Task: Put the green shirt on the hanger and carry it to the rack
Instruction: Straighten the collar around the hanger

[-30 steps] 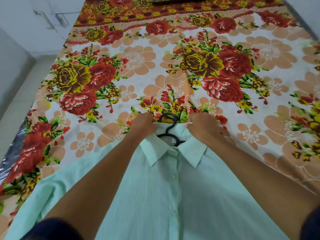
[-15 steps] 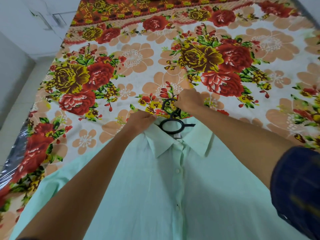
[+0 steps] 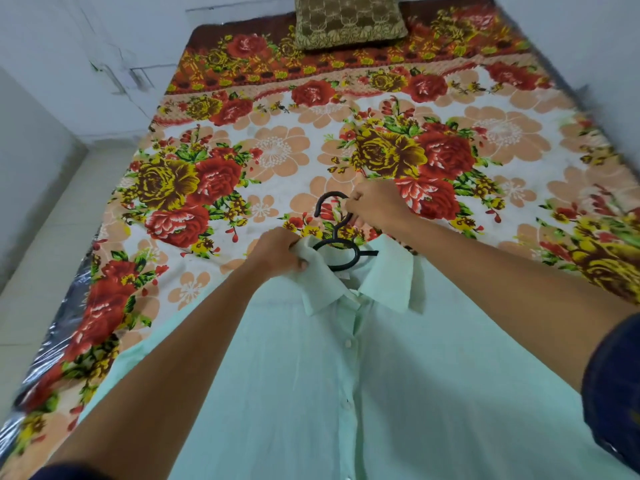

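A: Why the split grip?
B: The left hand (image 3: 277, 252) bunches the collar so the neck stays put; the right hand (image 3: 375, 206) pinches the hanger (image 3: 341, 249) hook, likely for lifting.
A: The shirt (image 3: 332, 393)?
B: Lower centre, flat on the bed (image 3: 277, 157).

bedspread (image 3: 277, 157) open beyond collar, cushion (image 3: 349, 22) at far end

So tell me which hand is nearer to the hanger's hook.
Right. The right hand pinches the black hanger at the hook's stem, touching it. The left hand sits lower, gripping the green shirt collar beside the hanger's loop.
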